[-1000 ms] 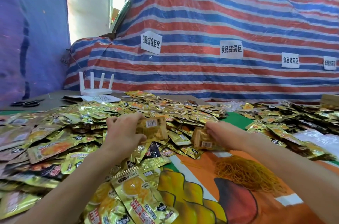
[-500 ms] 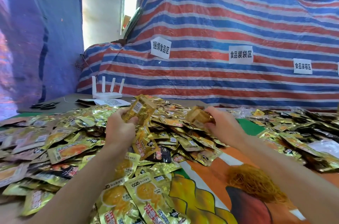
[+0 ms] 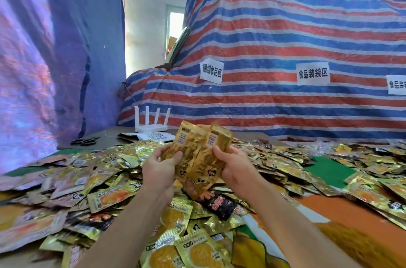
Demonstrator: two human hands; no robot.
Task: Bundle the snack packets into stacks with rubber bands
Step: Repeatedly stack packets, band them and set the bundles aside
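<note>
Both hands hold gold snack packets up above the table, pressed side by side. My left hand (image 3: 161,167) grips the left packets (image 3: 186,144), thumb on their front. My right hand (image 3: 235,165) grips the right packets (image 3: 212,158), their barcode ends pointing up. Below and around lies a wide heap of loose gold packets (image 3: 105,193). A pile of yellow rubber bands (image 3: 360,243) lies at the lower right, blurred, on the orange cloth.
A white router (image 3: 151,124) with papers stands at the table's back, black scissors (image 3: 84,141) to its left. A striped tarp (image 3: 285,59) with paper labels rises behind. More packets (image 3: 362,171) spread to the right around a green patch (image 3: 329,171).
Both hands have lifted their packets off the heap and brought them together in front of me. The view has tilted up and to the right.
</note>
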